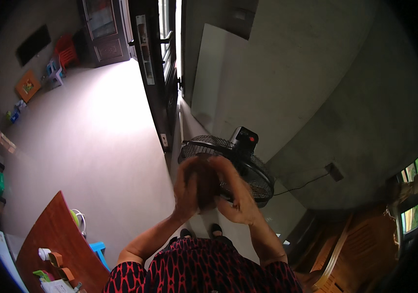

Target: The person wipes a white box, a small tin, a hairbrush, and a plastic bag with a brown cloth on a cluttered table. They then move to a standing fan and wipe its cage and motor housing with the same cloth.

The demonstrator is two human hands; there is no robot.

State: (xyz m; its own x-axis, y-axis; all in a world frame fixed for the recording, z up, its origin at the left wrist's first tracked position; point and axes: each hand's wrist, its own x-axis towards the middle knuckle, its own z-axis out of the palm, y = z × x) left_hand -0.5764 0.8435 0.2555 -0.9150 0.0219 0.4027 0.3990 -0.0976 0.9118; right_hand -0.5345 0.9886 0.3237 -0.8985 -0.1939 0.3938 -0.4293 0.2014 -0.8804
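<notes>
A dark brown, rounded object (207, 185) is held up between my two hands in front of my body. Motion blur hides what exactly it is. On its left side, my left hand (186, 190) presses with curved fingers. My right hand (237, 194) curls around its right side, with fingertips near its top. Just beyond the hands stands a black electric fan (256, 172) with a wire guard, partly covered by them. The fan's motor housing (244, 141) carries a red spot on top.
A dark door (157, 73) stands ajar ahead. The fan's cord (300, 186) reaches a wall socket (334, 172) at right. Wooden furniture (362, 234) lies at lower right. A reddish table (62, 234) with small items and a blue stool (99, 248) are at lower left.
</notes>
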